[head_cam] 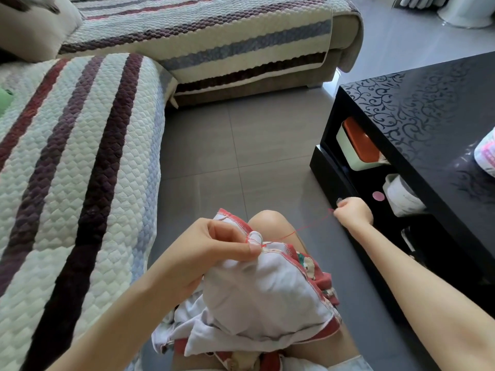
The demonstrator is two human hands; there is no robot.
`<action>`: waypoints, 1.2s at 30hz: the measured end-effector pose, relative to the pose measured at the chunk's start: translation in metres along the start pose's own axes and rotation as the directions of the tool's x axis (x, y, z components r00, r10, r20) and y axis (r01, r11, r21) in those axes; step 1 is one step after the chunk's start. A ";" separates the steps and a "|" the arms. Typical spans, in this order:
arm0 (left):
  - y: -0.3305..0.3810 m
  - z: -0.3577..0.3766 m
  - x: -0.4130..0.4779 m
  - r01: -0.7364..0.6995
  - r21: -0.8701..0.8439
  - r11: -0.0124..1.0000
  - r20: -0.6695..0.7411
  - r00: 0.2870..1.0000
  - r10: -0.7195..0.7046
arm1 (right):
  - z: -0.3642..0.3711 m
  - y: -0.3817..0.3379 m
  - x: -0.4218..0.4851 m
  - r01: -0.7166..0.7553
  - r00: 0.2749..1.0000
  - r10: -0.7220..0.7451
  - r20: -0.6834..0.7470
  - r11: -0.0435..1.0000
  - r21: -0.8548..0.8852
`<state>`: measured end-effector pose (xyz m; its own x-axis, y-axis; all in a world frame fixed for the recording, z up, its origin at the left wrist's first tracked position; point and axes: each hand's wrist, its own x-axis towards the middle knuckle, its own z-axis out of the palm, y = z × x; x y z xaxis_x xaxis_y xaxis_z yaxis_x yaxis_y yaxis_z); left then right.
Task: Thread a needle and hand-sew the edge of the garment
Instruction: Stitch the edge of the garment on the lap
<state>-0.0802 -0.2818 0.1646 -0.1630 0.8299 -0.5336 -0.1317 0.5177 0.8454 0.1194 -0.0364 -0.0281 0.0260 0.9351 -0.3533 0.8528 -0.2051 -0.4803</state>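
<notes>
A white garment (267, 293) with red stitched edging lies bunched on my lap. My left hand (217, 247) pinches its folded edge near my knee, thumb and fingers curled round the cloth. A thin red thread (305, 227) runs taut from that pinched edge up and right to my right hand (352, 210). That hand is a closed fist held out beside the black table, pinching the thread's far end. The needle itself is too small to make out.
A black glossy coffee table (434, 124) stands close on the right, its lower shelf holding an orange-lidded box (357, 148) and white containers. A striped quilted sofa (69, 167) runs along the left and back. Grey tiled floor (241, 145) lies between them.
</notes>
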 end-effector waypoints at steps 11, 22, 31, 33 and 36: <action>-0.001 -0.005 0.004 -0.022 0.007 1.000 0.023 1.000 0.021 | -0.030 -0.047 -0.153 0.734 0.459 -0.857 0.236 0.515 0.443; -0.001 -0.004 0.000 -0.014 0.043 0.999 0.078 0.997 0.010 | -0.081 -0.090 -0.143 0.455 0.688 -0.726 0.006 0.437 0.776; -0.004 -0.003 0.001 -0.046 0.068 0.997 0.093 0.995 0.039 | -0.108 -0.134 -0.117 0.342 0.817 -0.576 0.008 0.497 0.797; -0.004 -0.003 0.000 -0.048 0.070 0.996 0.091 0.995 0.042 | -0.109 -0.140 -0.112 0.311 0.828 -0.559 0.029 0.503 0.806; -0.002 -0.002 -0.001 -0.048 0.088 0.995 0.088 0.995 0.040 | -0.110 -0.148 -0.109 0.288 0.835 -0.549 0.044 0.503 0.815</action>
<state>-0.0815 -0.2843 0.1632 -0.0815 0.8649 -0.4952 -0.0375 0.4939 0.8687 0.0479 -0.0761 0.1692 -0.4690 0.8807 -0.0665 0.0110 -0.0694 -0.9975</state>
